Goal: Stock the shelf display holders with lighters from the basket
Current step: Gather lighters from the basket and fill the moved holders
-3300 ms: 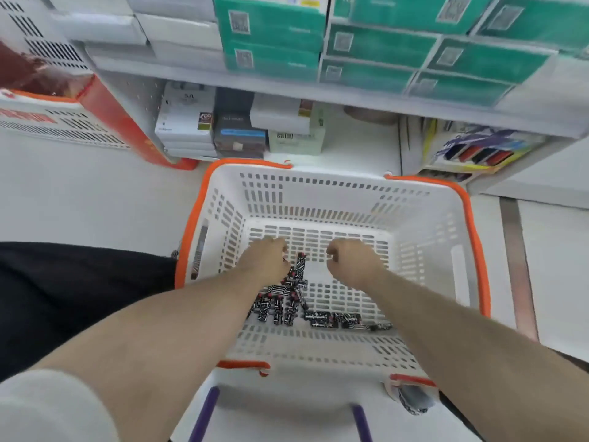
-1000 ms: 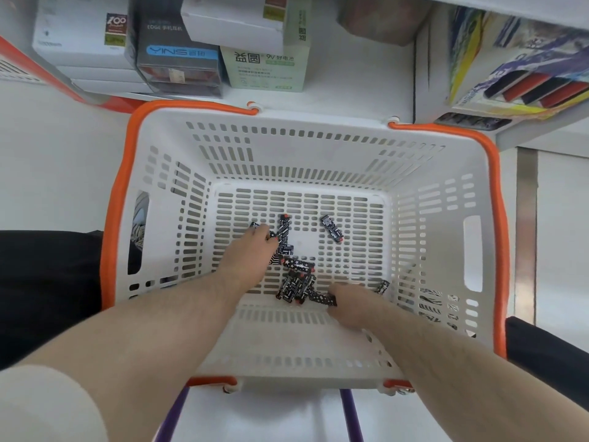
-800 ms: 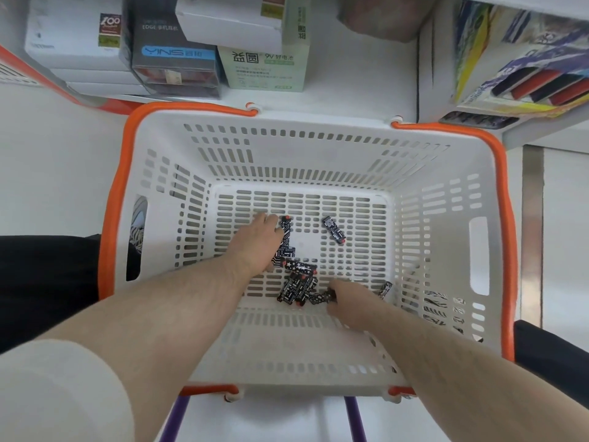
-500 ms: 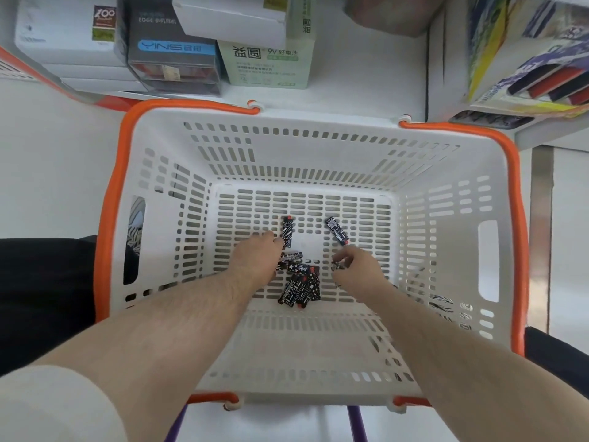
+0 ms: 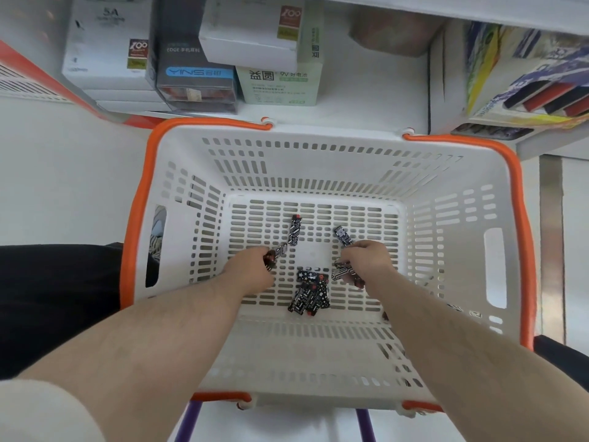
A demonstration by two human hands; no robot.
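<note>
A white slotted basket (image 5: 318,355) with an orange rim sits below me. Several black patterned lighters with red tips lie on its floor in a small heap (image 5: 310,290). One loose lighter (image 5: 294,230) lies farther back, another (image 5: 342,236) just beyond my right fingers. My left hand (image 5: 255,271) grips lighters whose ends stick out past the fingers (image 5: 276,253). My right hand (image 5: 368,260) holds several lighters (image 5: 345,272) bunched under its curled fingers. A lighter display holder (image 5: 538,90) with coloured lighters stands on the shelf at the upper right.
Boxes fill the low shelf behind the basket: white boxes (image 5: 108,52), a dark box (image 5: 197,74), a green and white battery box (image 5: 280,84). Purple handles (image 5: 191,419) show below the basket's near edge. My dark trouser leg (image 5: 57,301) is at the left.
Both hands have gathered lighters from the heap, which has shrunk. My right hand moved from the near right of the basket floor toward the middle and farther back. The view has tipped downward.
</note>
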